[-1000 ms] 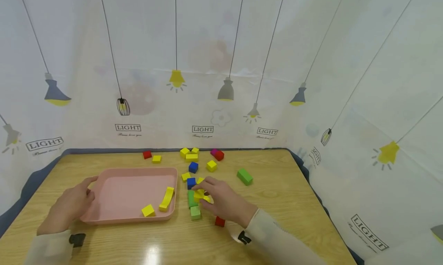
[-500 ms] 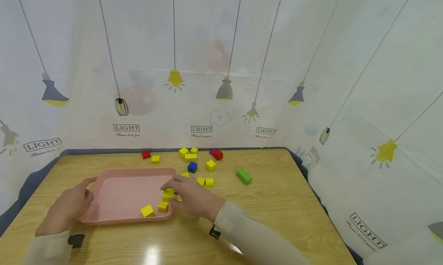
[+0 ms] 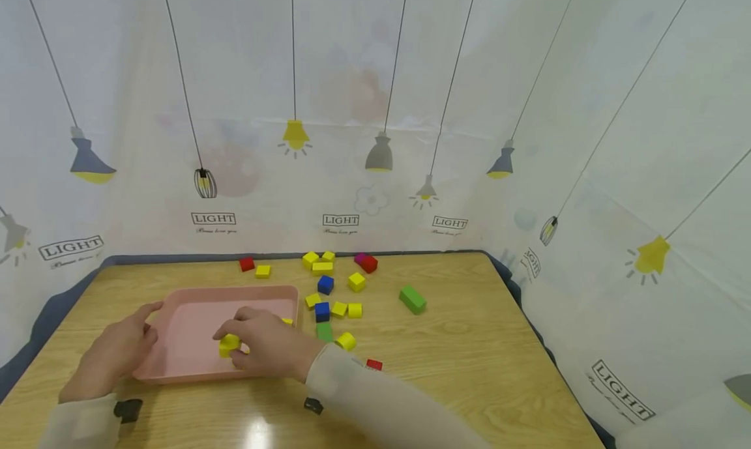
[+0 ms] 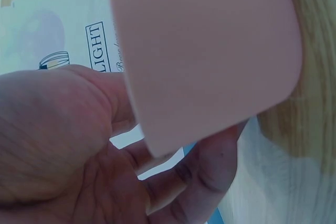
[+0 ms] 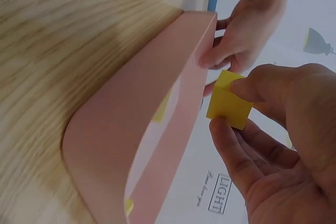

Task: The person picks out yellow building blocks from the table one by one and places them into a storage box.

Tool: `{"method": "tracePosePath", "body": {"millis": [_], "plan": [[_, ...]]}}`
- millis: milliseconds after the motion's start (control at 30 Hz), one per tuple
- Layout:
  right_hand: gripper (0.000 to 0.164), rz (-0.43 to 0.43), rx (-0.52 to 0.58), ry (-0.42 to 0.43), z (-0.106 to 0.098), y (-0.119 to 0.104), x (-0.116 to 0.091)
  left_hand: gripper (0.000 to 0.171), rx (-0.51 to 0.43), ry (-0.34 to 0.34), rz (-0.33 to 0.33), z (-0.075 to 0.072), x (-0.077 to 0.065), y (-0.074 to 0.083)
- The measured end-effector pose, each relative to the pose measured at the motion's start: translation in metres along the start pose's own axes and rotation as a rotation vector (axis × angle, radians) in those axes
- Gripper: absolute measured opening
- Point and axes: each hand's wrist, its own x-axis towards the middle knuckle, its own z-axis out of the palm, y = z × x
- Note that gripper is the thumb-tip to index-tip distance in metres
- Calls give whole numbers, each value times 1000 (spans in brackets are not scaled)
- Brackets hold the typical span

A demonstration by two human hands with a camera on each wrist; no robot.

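My right hand (image 3: 266, 345) pinches a small yellow block (image 5: 229, 100) between thumb and fingers, over the inside of the pink tray (image 3: 205, 294). The left hand (image 3: 111, 354) holds the tray's left end, fingers at the rim; in the left wrist view the tray's outer wall (image 4: 210, 51) fills much of the frame. A yellow block (image 3: 287, 321) peeks out at the tray's right side behind my right hand, which hides most of that corner. Seen from the right wrist, bits of yellow show inside the tray.
Right of the tray lie blue blocks (image 3: 322, 312), a green block (image 3: 324, 332), a yellow cylinder (image 3: 347, 341) and a red block (image 3: 374, 365). A longer green block (image 3: 413, 300) sits farther right. Several yellow blocks (image 3: 322, 267) and red ones (image 3: 368, 264) line the table's back edge.
My right hand has carried a yellow block from the pile right of the tray leftward, over the tray's right rim and inward. The left hand stays at the tray's left end.
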Motion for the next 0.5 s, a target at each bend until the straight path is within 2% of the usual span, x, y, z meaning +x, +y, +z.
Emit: {"method": "tracePosePath", "body": {"millis": [200, 333, 500], "plan": [[40, 35, -28, -56, 11, -18, 22, 62, -7, -19, -35, 1, 1, 0], [40, 54, -51, -84, 19, -26, 32, 62, -5, -10, -19, 2, 1, -1], [41, 105, -23, -129, 24, -32, 38, 63, -11, -14, -27, 2, 2, -2]]}}
